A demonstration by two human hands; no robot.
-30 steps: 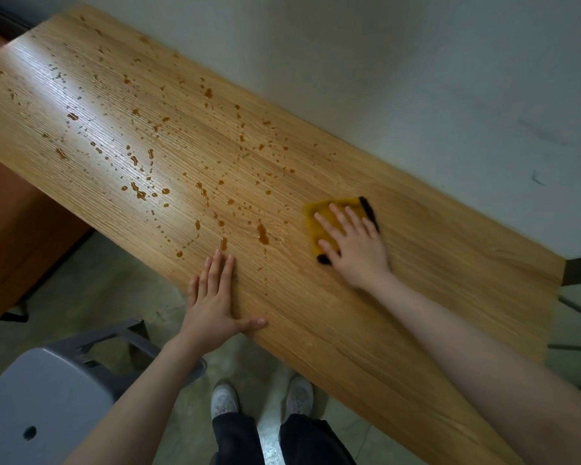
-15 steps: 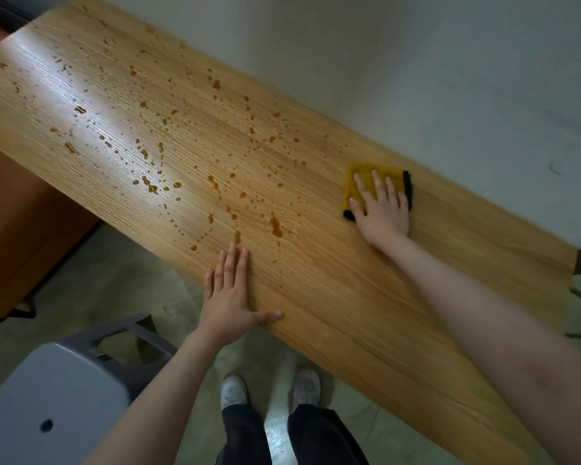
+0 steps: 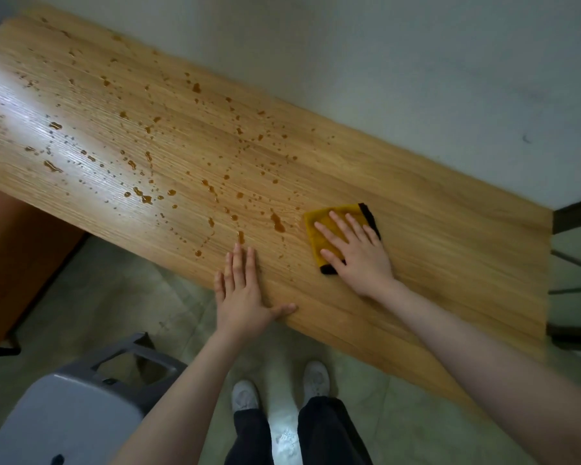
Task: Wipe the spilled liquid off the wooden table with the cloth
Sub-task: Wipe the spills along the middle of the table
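Note:
A long wooden table [image 3: 433, 229] runs along a pale wall. Brown drops and small puddles of spilled liquid [image 3: 277, 223] are scattered over its left and middle parts. A folded yellow cloth with a black edge [image 3: 319, 223] lies flat on the table just right of the nearest puddle. My right hand [image 3: 356, 253] presses flat on the cloth, fingers spread and pointing up-left. My left hand [image 3: 240, 293] rests flat on the table's near edge, fingers together, thumb out, holding nothing.
A grey plastic stool [image 3: 67, 411] stands on the floor at lower left. An orange-brown cabinet [image 3: 17, 256] sits under the table's left end. My white shoes [image 3: 245, 396] are below the table edge. Dark metal frame parts [image 3: 576, 213] show past the right end.
My right hand has slid the cloth from the far side by the wall back toward me and leftward, close to the nearest puddle. My left hand has stayed put.

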